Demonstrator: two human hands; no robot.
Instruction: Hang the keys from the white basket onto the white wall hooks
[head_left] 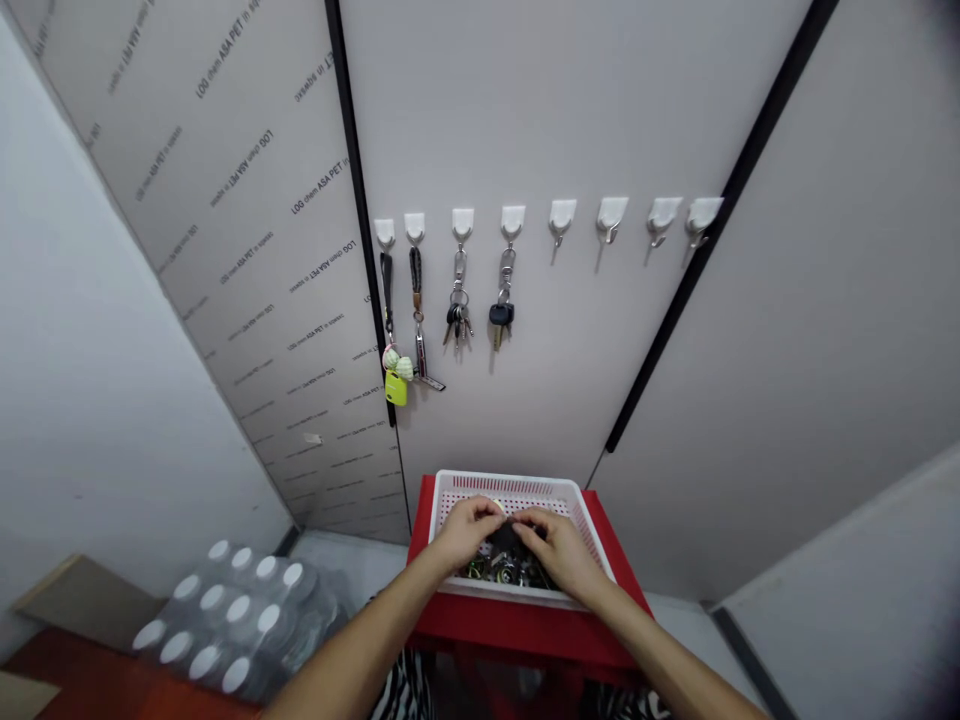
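Observation:
My left hand [471,527] and my right hand [553,545] meet over a white plastic basket [517,597], fingertips pinched close together. A dark item [507,538] lies at or just below the fingertips; its kind is hard to tell. Both hands are closed, and what is pinched in them is mostly hidden by the fingers. Inside the basket, below the hands, lies a pile of key rings and other metal pieces [506,572], partly covered by my right hand.
The basket stands on a red stool [525,625]. On the panel ahead, white hooks [513,220] run in a row. The left ones carry strapped keychains [417,285], a bunch of keys [458,320] and a black-headed key [501,318]. Capped plastic bottles [225,610] stand at lower left.

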